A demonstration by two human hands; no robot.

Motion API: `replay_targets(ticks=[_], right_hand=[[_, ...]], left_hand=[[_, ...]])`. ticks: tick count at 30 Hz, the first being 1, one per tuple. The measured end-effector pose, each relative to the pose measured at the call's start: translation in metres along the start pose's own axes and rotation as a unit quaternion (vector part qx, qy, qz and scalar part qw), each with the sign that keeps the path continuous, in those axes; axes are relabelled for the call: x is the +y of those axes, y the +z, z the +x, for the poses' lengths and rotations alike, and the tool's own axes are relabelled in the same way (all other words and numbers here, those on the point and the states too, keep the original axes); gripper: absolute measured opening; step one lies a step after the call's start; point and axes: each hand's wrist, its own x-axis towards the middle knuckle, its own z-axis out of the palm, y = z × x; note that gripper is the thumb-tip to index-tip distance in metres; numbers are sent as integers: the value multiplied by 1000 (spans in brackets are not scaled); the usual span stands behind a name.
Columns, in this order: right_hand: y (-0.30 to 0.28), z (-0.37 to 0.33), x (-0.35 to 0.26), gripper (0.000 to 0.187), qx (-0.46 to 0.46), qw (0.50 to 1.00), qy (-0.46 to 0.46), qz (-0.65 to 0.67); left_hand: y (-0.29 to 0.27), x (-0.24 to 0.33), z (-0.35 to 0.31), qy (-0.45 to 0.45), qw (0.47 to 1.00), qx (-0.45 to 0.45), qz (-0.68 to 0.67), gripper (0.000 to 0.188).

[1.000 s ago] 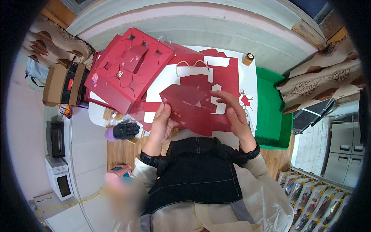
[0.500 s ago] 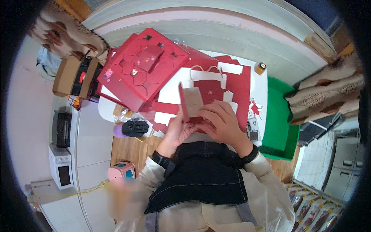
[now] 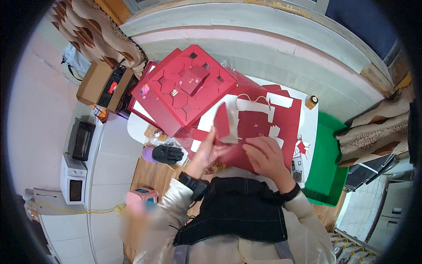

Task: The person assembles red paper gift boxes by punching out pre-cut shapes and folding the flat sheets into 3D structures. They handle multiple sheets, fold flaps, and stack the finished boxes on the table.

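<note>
Evidently the left hand (image 3: 206, 152) gripped a folded red card piece (image 3: 223, 121), holding it upright above the near side of the white counter (image 3: 308, 119); the right hand (image 3: 267, 157) was just right of it, its fingers loosely bent around nothing visible. The green tub (image 3: 323, 176) stood along the right. Farther left, a large red box (image 3: 158, 112) with a slotted top carried a smaller red piece; beyond its left side, an open brown carton (image 3: 94, 86) held dark, indistinct contents and something red. The left fingertips were partly hidden behind the card. Half a second earlier, both hands were on it; now the right had drawn away.
</note>
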Motion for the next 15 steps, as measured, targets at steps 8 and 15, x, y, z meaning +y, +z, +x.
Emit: replay_targets(ticks=[8,15], right_hand=[[-37,-107,39,25,-94,971,218,-15],[-51,-127,38,19,-96,955,276,-58]], left_hand=[[-89,158,54,184,963,164,113,70],[-121,244,102,198,963,183,-13,86]])
